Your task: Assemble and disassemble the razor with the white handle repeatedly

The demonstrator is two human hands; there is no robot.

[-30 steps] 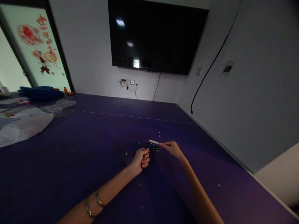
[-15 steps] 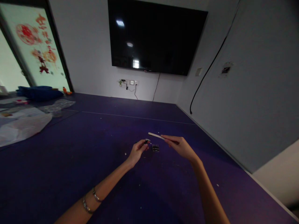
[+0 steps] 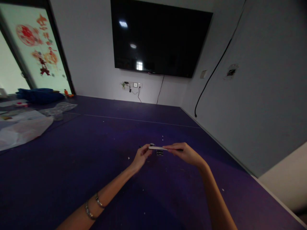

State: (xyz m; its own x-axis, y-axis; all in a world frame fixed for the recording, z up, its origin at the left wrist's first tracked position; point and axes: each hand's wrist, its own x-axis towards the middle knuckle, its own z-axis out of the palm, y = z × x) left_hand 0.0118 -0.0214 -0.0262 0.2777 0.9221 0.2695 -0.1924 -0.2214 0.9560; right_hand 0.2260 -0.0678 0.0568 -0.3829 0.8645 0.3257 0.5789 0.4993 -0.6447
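Note:
My left hand (image 3: 141, 156) pinches a small dark piece with a pale top (image 3: 152, 144), partly hidden by my fingers and the stick. In my right hand (image 3: 185, 154), a thin, flat, whitish stick (image 3: 155, 148) is gripped between thumb and fingers, and its dark end shows behind them. The stick lies nearly level, its tip against or just in front of the small piece; whether they touch I cannot tell. Just below the stick, a small dark square block (image 3: 159, 153) rests on the purple surface (image 3: 134, 198).
Small white scraps (image 3: 129, 158) dot the surface. Far left lie crumpled clear plastic (image 3: 59, 108), a white plastic bag (image 3: 26, 129), a blue cloth bundle (image 3: 40, 95) and an orange item (image 3: 68, 93). A black cable (image 3: 212, 73) hangs down the right wall beside the wall-mounted television (image 3: 160, 38).
My right hand has lowered the stick and shifted its tip left, from above the small piece to right at it. My left hand has barely moved.

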